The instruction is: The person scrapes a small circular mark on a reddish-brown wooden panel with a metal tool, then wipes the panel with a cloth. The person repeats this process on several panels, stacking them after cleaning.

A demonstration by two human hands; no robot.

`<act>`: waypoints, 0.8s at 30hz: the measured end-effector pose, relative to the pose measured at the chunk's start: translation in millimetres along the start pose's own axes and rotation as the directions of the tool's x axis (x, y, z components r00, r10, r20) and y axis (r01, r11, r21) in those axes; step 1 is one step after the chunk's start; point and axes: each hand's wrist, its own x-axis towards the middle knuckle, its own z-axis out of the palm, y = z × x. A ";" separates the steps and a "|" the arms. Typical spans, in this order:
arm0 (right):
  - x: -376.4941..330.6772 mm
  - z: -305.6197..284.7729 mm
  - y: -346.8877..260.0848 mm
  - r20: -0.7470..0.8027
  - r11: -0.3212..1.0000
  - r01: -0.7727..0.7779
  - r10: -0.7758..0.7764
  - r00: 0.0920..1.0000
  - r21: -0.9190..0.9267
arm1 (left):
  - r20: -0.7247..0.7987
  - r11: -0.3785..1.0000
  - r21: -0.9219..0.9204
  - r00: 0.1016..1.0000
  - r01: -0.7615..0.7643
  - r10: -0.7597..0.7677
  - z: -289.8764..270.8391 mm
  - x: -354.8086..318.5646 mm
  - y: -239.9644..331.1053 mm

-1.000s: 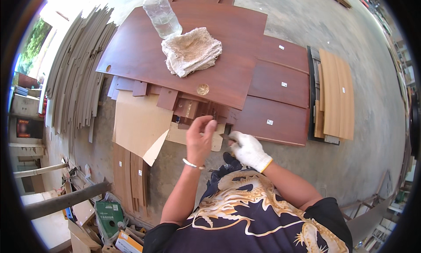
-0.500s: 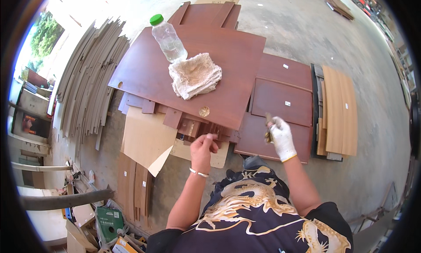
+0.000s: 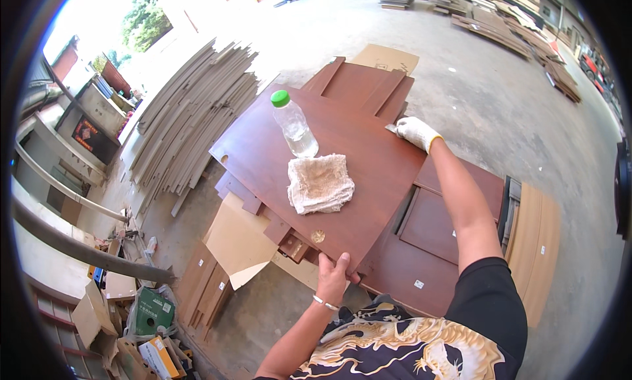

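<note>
A reddish-brown wooden panel (image 3: 375,189) lies on top of a stack of boards. My bare left hand (image 3: 334,274), with a bracelet at the wrist, grips its near corner, thumb on top and fingers at the edge. My right hand (image 3: 416,134), in a white glove, is closed at the panel's far right corner. From its fingers pokes the tip of a small flat blade (image 3: 392,128); the rest is hidden in the glove. On the panel stand a clear plastic bottle (image 3: 295,130) with a green cap and, just nearer, a folded whitish cloth (image 3: 320,184) with brown stains.
Brown boards (image 3: 431,225) lie to the right, beside lighter wood planks (image 3: 532,242). A cardboard sheet (image 3: 240,242) sticks out at the left of the stack. Long grey strips (image 3: 197,110) are piled farther left. Boxes and a green package (image 3: 155,313) fill the lower left.
My right hand has reached forward with the blade to the panel's far corner. My left hand, previously curled before the panel, now grips its near corner. The view has shifted.
</note>
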 end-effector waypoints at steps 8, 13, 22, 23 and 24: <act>-143.1 18.1 -84.8 -0.105 0.809 -0.430 0.507 0.855 0.401 | -0.183 0.990 0.132 0.980 -0.059 0.083 -86.8 -25.8 16.0; -220.8 40.2 -152.2 -0.060 0.643 -0.557 0.681 0.730 0.526 | -0.461 0.778 0.587 0.699 -0.222 0.547 -119.5 -5.9 12.6; -275.5 131.0 -244.8 -0.065 0.474 -0.476 0.756 0.651 0.740 | -0.380 0.557 0.824 0.630 -0.102 0.677 -218.3 88.5 53.8; -275.2 141.3 -253.1 -0.068 0.471 -0.475 0.760 0.647 0.743 | -0.423 0.634 0.762 0.643 -0.129 0.639 -233.5 105.5 58.9; -276.0 136.5 -269.0 -0.031 0.421 -0.475 0.772 0.634 0.772 | -0.459 0.710 0.689 0.669 -0.148 0.585 -241.8 121.8 59.6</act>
